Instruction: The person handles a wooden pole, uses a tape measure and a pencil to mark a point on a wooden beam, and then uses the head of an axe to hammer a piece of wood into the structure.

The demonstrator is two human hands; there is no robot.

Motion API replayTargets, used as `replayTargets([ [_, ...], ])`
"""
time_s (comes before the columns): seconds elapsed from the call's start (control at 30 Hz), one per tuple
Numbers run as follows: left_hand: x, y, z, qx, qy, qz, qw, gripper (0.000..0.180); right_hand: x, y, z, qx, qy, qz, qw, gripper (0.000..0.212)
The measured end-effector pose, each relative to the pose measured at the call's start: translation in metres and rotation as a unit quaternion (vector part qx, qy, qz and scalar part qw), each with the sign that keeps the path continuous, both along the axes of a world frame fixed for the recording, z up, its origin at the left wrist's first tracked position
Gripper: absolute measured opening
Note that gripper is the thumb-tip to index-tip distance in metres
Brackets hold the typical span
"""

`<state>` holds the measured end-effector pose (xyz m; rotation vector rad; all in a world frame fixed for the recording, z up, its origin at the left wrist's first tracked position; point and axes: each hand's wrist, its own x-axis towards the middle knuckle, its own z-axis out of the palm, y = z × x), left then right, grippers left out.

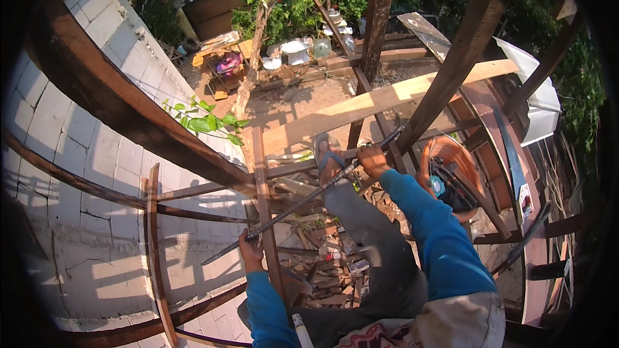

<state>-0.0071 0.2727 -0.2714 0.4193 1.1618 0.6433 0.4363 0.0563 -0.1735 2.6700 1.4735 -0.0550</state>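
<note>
Across an outdoor frame of dark brown timber beams (122, 108), a long, dark, ribbed metal bar (303, 201) slants from eight to two o'clock. The right hand (372, 160), at three, wraps it; the left hand (252, 251), at seven, pinches it. Firm grips and steady footing seem wisest. Past three, a white label's (525, 200) print is illegible.

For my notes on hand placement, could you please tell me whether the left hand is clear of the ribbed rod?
No, the left hand grips the ribbed rod near its lower-left end.
</note>
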Motion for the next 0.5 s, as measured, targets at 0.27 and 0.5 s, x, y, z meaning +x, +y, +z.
replayTargets([
  [0.27, -0.001, 0.002, -0.036, 0.025, 0.039, -0.139, 0.989, 0.066, 0.005, -0.002, 0.015, 0.011, -0.020, -0.080, 0.997, 0.020],
  [0.5, 0.031, -0.025, 0.042, 0.014, 0.177, -0.227, 0.958, 0.064, -0.024, -0.026, -0.019, 0.154, -0.029, -0.013, 0.988, 0.028],
])
